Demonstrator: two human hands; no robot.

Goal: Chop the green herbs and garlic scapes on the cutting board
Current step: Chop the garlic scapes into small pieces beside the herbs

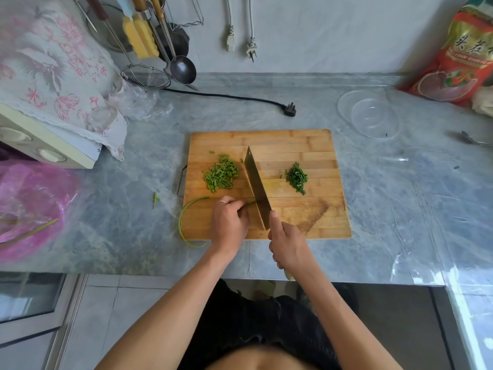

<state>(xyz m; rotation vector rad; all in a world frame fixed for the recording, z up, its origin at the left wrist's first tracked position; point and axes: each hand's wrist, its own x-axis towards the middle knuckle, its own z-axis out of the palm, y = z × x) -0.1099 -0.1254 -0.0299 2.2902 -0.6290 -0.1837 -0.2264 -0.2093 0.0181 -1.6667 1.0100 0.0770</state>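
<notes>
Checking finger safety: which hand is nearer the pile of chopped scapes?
Left. The left hand sits just below the pile of chopped scapes; the right hand is farther, lower right, across the knife.

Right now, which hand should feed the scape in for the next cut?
Left. The left hand already pinches the garlic scape beside the cleaver blade, so it likely just slides it along. The right hand grips the cleaver's handle.

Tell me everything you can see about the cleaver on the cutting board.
The cleaver has a broad, rectangular steel blade, shiny and plain. The right hand grips its mostly hidden handle. It points away from the person, edge down on the wooden cutting board, cutting the garlic scape that the left hand holds.
</notes>
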